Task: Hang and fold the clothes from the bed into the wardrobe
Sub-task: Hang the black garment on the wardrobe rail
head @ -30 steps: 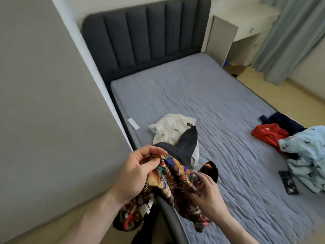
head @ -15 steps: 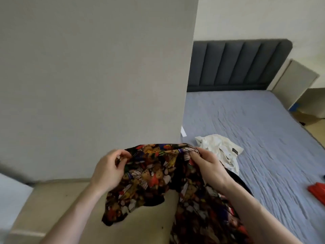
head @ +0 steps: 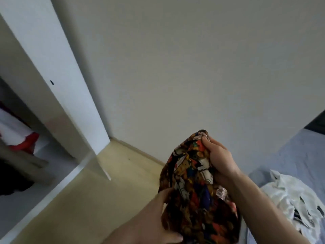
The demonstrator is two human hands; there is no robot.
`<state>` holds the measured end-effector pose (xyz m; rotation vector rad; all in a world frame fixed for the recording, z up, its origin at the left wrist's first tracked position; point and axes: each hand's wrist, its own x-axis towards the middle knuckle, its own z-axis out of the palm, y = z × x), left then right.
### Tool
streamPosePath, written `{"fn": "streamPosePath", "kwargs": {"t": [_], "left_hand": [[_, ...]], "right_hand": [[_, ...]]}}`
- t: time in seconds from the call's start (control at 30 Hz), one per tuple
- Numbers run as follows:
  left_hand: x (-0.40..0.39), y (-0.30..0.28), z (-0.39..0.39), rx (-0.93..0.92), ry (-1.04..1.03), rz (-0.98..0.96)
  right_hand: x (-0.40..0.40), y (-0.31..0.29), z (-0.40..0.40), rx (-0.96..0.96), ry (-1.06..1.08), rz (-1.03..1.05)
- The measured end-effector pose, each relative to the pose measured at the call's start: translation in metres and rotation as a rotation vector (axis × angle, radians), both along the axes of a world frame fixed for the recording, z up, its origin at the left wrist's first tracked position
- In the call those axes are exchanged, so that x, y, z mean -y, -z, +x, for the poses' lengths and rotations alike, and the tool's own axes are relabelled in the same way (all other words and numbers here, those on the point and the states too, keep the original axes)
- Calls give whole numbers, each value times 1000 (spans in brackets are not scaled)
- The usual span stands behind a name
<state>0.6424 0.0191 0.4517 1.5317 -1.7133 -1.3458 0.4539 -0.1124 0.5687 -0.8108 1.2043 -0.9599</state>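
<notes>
A patterned garment (head: 197, 191) in black, orange and blue hangs bunched between my hands, over the floor beside the bed. My right hand (head: 219, 157) grips its top edge. My left hand (head: 154, 213) holds it lower down, with the fingers hidden behind the fabric. The white wardrobe (head: 58, 85) stands open at the left, away from both hands. On the grey bed (head: 290, 155) at the right lies a crumpled white garment (head: 288, 196).
Red and white clothes (head: 19, 136) and something dark sit inside the wardrobe's open compartment. A plain wall fills the middle of the view. Pale wooden floor (head: 105, 182) runs between the wardrobe and the bed.
The view has swung left from the bed to the wardrobe. The garment, spread wide between my hands before, is now gathered into a bunch, right hand at its top and left hand below.
</notes>
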Motion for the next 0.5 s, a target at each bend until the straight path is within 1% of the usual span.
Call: {"fn": "streamPosePath", "kwargs": {"t": [0.03,0.07,0.1,0.13,0.2,0.27,0.4,0.43,0.5], "left_hand": [[-5,-1,9,37,-10,-95],[-7,-2,19,48,-50,-119],[-8,0,30,22,-107,-167],[-13,-5,45,-42,-184,-172],[-18,-17,81,3,-328,-270],[-15,-29,117,-22,-434,-334],[-5,-71,173,-157,-576,-332],[-1,-81,184,-162,-619,-325],[7,-105,203,-169,-719,-315]], "right_hand": [[-1,-1,21,20,-8,7],[-1,-1,40,32,-14,10],[-2,0,58,39,-22,10],[-4,1,75,43,-33,13],[-8,2,103,62,-60,29],[-10,4,124,92,-86,47],[-14,16,153,114,-130,44],[-16,22,159,92,-179,28],[-24,34,169,40,-348,-9]]}}
